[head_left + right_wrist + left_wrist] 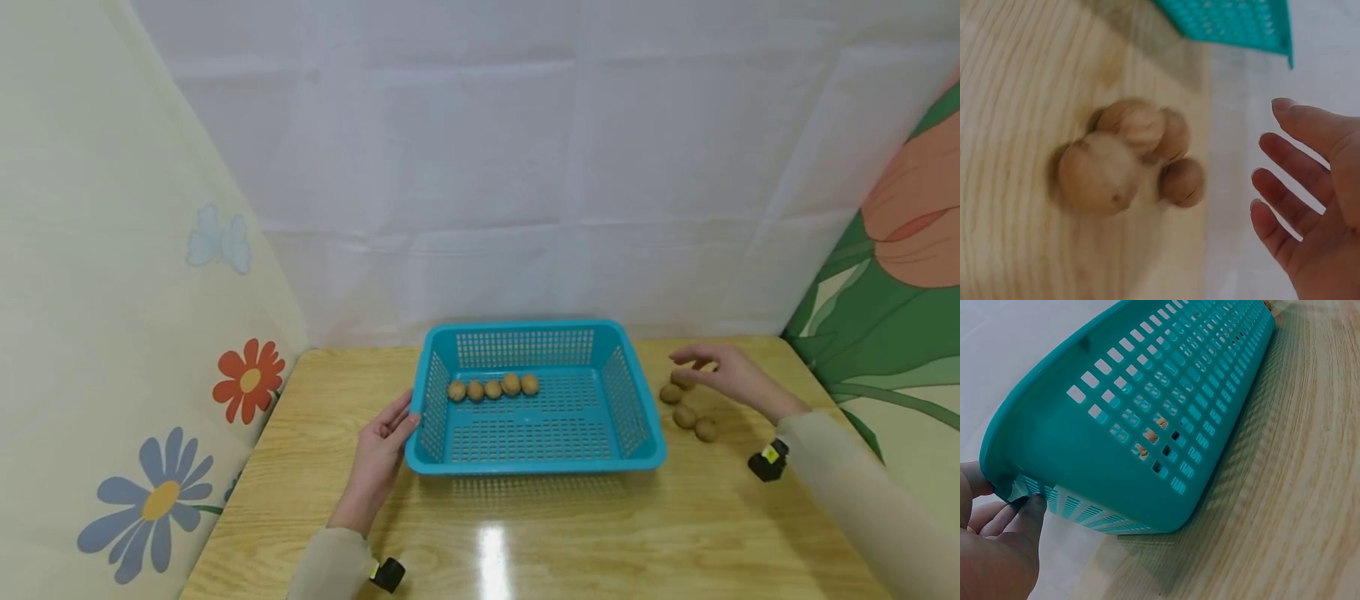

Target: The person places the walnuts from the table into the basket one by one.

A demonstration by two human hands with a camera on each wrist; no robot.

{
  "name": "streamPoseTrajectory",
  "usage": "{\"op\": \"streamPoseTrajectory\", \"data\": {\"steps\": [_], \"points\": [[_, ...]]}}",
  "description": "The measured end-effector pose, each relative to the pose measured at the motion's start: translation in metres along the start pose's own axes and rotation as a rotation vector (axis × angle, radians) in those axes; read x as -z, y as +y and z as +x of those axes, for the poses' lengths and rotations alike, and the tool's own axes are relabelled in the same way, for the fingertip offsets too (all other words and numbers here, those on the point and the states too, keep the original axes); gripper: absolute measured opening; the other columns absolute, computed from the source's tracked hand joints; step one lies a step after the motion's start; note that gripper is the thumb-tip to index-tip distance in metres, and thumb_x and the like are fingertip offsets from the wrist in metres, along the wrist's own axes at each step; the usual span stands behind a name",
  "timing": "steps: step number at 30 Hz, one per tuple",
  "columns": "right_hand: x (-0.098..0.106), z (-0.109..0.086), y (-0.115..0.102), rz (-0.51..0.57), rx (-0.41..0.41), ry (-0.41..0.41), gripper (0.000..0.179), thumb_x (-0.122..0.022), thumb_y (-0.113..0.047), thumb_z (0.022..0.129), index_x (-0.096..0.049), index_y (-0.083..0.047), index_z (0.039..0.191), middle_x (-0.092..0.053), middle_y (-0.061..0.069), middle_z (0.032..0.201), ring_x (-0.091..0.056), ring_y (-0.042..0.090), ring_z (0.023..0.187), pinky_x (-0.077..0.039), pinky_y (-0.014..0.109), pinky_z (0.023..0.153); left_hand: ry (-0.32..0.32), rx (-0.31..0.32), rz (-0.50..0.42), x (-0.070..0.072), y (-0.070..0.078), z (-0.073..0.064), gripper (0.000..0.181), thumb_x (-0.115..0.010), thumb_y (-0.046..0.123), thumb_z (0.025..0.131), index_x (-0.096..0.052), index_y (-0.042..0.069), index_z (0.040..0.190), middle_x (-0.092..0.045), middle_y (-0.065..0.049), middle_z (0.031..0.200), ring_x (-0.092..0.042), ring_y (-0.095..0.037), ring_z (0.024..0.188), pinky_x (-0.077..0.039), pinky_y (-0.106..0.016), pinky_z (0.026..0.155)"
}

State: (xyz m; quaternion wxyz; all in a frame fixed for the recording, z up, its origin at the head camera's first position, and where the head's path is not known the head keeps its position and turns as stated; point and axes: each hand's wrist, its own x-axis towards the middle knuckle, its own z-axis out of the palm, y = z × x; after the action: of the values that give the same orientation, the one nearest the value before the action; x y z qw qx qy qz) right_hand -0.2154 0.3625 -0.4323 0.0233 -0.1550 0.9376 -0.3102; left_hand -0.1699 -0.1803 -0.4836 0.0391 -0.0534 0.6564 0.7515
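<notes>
A blue plastic basket [536, 467] with slotted walls stands on the table, and several walnuts [492, 389] lie in a row across its floor. My left hand [377, 458] grips the basket's left rim, thumb over the top and fingers against the outside, as the left wrist view shows at the basket's corner [1041, 425]. To the right of the basket, several loose walnuts [685, 416] sit clustered on the table. Above the far end of that cluster is my right hand [731, 379], its fingers spread and holding nothing. The right wrist view shows these walnuts [1100, 175] slightly blurred.
The wooden table [495, 533] ends at a white cloth backdrop [525, 167] close behind the basket. Flower-printed panels [150, 333] stand along the left and right sides. Small black wrist devices [768, 461] are worn at both sleeves.
</notes>
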Motion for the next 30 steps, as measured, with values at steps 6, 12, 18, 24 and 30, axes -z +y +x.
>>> {"op": "streamPoseTrajectory", "data": {"steps": [6, 12, 18, 24, 30], "points": [[-0.008, -0.001, 0.029, 0.004, -0.083, -0.035, 0.046, -0.064, -0.025, 0.106, -0.06, 0.002, 0.142, -0.058, 0.03, 0.142, -0.061, 0.042, 0.112, -0.056, 0.057, 0.087, 0.002, 0.01, -0.01, 0.001, -0.001, 0.001, 0.052, -0.062, 0.013, 0.106, -0.047, 0.005, 0.156, -0.051, -0.019, 0.156, -0.065, 0.0, 0.117, -0.056, -0.022, 0.097], [-0.016, 0.002, 0.048, -0.024, -0.056, -0.043, 0.048, -0.064, -0.026, 0.106, -0.058, 0.003, 0.144, -0.057, 0.032, 0.142, -0.061, 0.045, 0.113, -0.054, 0.06, 0.088, -0.005, 0.025, -0.001, 0.001, -0.001, 0.001, 0.054, -0.062, 0.016, 0.106, -0.046, 0.007, 0.157, -0.049, -0.017, 0.157, -0.064, 0.001, 0.118, -0.055, -0.023, 0.098], [-0.023, 0.008, 0.059, -0.05, -0.003, -0.032, 0.041, -0.066, -0.011, 0.103, -0.06, 0.007, 0.139, -0.061, 0.033, 0.135, -0.063, 0.043, 0.107, -0.055, 0.057, 0.088, -0.005, 0.02, 0.01, 0.0, 0.0, 0.0, 0.054, -0.063, 0.017, 0.106, -0.046, 0.006, 0.156, -0.05, -0.018, 0.157, -0.064, -0.001, 0.119, -0.055, -0.023, 0.098], [-0.024, 0.008, 0.063, -0.058, -0.007, -0.036, 0.039, -0.067, -0.005, 0.1, -0.061, 0.009, 0.137, -0.063, 0.034, 0.13, -0.065, 0.04, 0.103, -0.057, 0.052, 0.083, -0.006, 0.024, 0.008, -0.001, 0.0, -0.001, 0.054, -0.063, 0.018, 0.106, -0.046, 0.007, 0.157, -0.049, -0.017, 0.157, -0.064, -0.001, 0.12, -0.055, -0.023, 0.098], [-0.027, 0.004, 0.068, -0.026, -0.007, -0.04, 0.043, -0.067, -0.005, 0.1, -0.058, 0.01, 0.14, -0.061, 0.035, 0.134, -0.066, 0.043, 0.104, -0.057, 0.057, 0.086, -0.008, 0.021, 0.019, 0.001, 0.001, -0.001, 0.055, -0.063, 0.019, 0.106, -0.046, 0.008, 0.157, -0.05, -0.016, 0.157, -0.063, -0.002, 0.121, -0.055, -0.023, 0.099]]}}
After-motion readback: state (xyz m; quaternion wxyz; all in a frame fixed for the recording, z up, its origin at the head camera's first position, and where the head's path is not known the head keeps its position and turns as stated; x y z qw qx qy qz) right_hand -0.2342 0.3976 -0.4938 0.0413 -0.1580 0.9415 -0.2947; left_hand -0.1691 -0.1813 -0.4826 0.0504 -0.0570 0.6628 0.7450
